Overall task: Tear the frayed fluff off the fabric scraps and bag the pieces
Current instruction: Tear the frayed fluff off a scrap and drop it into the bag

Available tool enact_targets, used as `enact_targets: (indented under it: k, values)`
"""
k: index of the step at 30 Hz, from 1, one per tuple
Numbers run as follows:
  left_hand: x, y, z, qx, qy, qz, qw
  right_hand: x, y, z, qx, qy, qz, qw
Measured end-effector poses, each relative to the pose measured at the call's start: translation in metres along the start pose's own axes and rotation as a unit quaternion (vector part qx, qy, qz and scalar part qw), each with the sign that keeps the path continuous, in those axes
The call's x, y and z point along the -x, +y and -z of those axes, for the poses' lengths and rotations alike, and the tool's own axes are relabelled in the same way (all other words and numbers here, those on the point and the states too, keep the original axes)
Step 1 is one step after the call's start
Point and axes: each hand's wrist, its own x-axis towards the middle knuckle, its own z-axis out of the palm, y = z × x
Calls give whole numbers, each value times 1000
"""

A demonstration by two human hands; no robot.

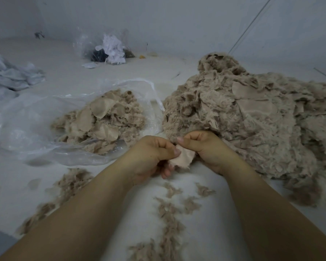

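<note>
A small pink scrap (183,157) is pinched betw. both grips, left hand (151,157) and right hand (205,147), prob. for tearing fluff, w/ the clear bag (36,129) kept open at 10 o'clock for dropping pieces, unsorted pile (252,119) at 2.

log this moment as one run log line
left hand: pinches scrap | right hand: pinches scrap | bag: open, part filled | pile: right
</note>
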Motion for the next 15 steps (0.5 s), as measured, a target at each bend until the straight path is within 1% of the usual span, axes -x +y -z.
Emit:
enact_targets:
  k: [1, 3, 4, 5, 6, 7, 8, 9, 10, 11, 12, 13, 14, 15]
  values:
    - [0, -1, 2, 1, -33, -1, 999, 0, 0, 0, -2, -2, 3, 1000]
    - [3, -1, 7, -24, -145, 7, 989, 0, 1, 0, 2, 4, 5, 1000]
    - [5, 2, 10, -59, -214, 24, 975, 0, 0, 0, 5, 11, 3, 1000]
    - [8, 4, 14, -107, -283, 43, 952, 0, 1, 0, 4, 15, 0, 1000]
    - [11, 7, 17, -162, -332, 56, 928, -1, 1, 0, -1, 15, -2, 1000]
    - [12, 9, 19, -207, -344, 61, 914, -1, 1, 0, -7, 13, -5, 1000]
    - [11, 10, 19, -234, -314, 56, 919, -1, 1, 0, -13, 11, -8, 1000]
    - [9, 11, 16, -248, -243, 42, 937, -1, 1, 0, -19, 8, -12, 1000]
    - [6, 10, 14, -258, -141, 17, 956, -1, 0, 0, -23, 5, -15, 1000]
    - [1, 8, 12, -258, -27, -18, 966, -1, 1, 1, -25, 2, -15, 1000]
    - [-4, 7, 10, -249, 68, -58, 964, 0, 0, 1, -27, 2, -16, 999]
    - [-6, 6, 6, -246, 124, -89, 957, 0, 0, 1, -32, 4, -16, 999]
    - [-7, 4, 3, -248, 135, -102, 954, 1, -1, 1, -38, 7, -16, 999]
    - [-6, 2, 0, -254, 114, -94, 956, 1, -1, 2, -45, 9, -15, 999]
